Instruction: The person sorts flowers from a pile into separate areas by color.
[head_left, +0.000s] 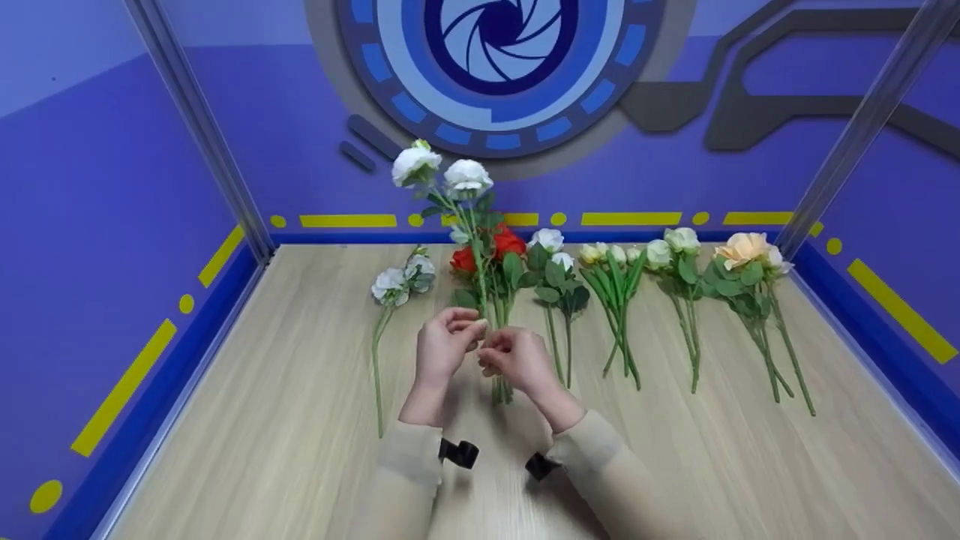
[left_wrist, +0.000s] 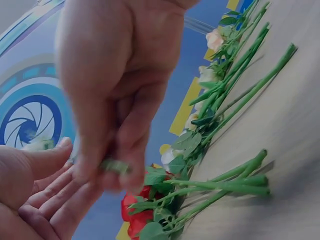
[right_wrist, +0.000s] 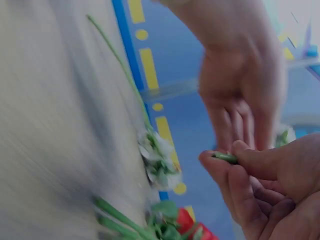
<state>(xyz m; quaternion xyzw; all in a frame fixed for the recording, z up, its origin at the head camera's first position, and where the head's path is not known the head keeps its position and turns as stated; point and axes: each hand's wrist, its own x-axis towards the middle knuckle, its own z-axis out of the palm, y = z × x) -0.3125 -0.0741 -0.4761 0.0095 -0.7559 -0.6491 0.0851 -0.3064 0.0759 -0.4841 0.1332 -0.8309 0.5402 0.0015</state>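
A two-headed white flower (head_left: 468,180) stands upright in front of me, its green stem running down between both hands. My right hand (head_left: 521,364) pinches the stem's lower end; in the right wrist view the cut stem end (right_wrist: 225,158) pokes out between thumb and forefinger. Beside it, slightly higher, my left hand (head_left: 442,351) is at the stem, its fingers fairly straight and its thumb apart from them in the left wrist view. Behind the stem lie red flowers (head_left: 508,242) on the table, their stems partly hidden by the right hand.
On the wooden table (head_left: 255,420), a pale white flower (head_left: 391,286) lies to the left. Rightward lie white roses (head_left: 547,240), tulip-like flowers (head_left: 616,281), pale green-white flowers (head_left: 681,240) and peach flowers (head_left: 742,250). Blue panels (head_left: 255,135) wall the back and sides.
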